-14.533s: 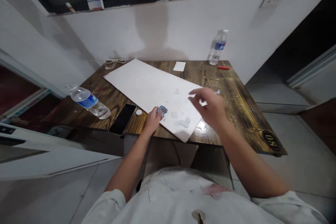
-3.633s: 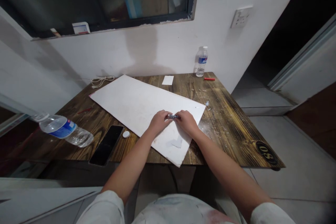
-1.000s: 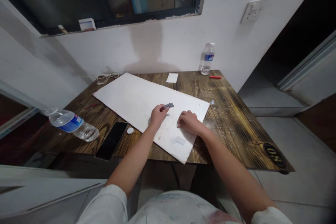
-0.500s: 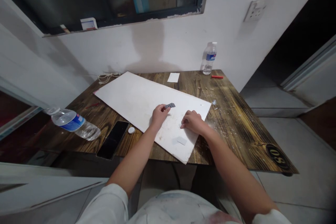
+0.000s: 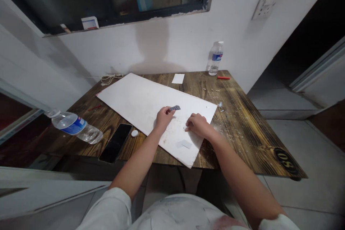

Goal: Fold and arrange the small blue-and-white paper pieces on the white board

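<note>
Blue-grey strip (image 5: 174,108) sits pinched in the left hand (image 5: 162,118) at frame centre, long axis pointing right toward the right hand (image 5: 197,124), whose closed grip presses a small scrap on the white board (image 5: 134,97).

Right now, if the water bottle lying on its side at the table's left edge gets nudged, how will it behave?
The water bottle lies on its side near the table edge, so it would probably roll. It looks partly filled, so likely light, with water sloshing. A white cap lies nearby; if it belongs to this bottle, it may spill.
</note>
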`<state>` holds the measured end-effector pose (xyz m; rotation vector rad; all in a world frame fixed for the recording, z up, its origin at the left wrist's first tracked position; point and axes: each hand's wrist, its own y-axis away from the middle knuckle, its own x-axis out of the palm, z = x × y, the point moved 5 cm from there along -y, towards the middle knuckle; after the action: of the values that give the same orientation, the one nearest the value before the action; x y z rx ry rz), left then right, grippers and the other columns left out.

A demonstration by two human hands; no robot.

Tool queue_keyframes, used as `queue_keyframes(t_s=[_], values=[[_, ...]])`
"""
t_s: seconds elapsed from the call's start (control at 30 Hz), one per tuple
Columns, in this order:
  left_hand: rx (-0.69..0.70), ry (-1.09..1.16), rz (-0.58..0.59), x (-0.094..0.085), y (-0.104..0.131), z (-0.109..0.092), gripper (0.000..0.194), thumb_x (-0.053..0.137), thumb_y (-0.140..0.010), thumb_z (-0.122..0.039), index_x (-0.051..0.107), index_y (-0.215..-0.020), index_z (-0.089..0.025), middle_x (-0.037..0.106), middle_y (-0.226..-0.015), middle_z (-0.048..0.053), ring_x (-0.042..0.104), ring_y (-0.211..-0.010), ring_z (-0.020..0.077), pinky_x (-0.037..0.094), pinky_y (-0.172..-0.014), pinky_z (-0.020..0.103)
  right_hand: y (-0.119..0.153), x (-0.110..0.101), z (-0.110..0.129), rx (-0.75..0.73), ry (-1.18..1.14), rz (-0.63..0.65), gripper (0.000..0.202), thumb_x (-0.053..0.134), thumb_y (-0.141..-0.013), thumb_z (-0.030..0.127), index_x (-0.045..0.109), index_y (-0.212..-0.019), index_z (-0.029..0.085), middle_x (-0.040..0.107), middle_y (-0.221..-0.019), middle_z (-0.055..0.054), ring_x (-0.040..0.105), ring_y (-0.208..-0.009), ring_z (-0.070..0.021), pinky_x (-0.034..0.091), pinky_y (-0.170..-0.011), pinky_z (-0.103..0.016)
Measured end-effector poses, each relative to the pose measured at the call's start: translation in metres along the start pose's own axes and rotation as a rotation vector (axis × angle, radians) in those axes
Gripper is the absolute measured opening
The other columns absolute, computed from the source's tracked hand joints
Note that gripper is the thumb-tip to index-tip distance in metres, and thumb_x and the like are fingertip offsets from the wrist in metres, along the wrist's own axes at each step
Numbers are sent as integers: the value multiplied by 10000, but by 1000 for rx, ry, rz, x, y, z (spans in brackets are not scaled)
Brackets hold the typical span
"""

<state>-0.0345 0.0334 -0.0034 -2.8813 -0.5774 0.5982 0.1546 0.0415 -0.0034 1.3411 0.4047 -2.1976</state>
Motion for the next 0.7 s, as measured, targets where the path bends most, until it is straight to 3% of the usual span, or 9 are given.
queue_keyframes(t_s=[0.53, 0.7], values=[[-10, 19, 2, -1, 1, -4, 118, 683, -736, -285, 643, -703, -179, 532, -674, -9, 450, -643, 123, 405, -604, 252, 4, -7, 16, -143, 88, 44, 33, 689, -814, 201, 691, -842, 183, 702, -886, -69, 605, -843, -213, 363, -716, -300], [-6, 13, -2, -1, 1, -6, 121, 680, -733, -289, 638, -694, -182, 534, -683, -7, 463, -652, 125, 419, -613, 249, 6, -12, 15, -111, -44, -6, 174, 674, -803, 168, 683, -972, 209, 700, -872, -38, 604, -791, -180, 374, -688, -267]])
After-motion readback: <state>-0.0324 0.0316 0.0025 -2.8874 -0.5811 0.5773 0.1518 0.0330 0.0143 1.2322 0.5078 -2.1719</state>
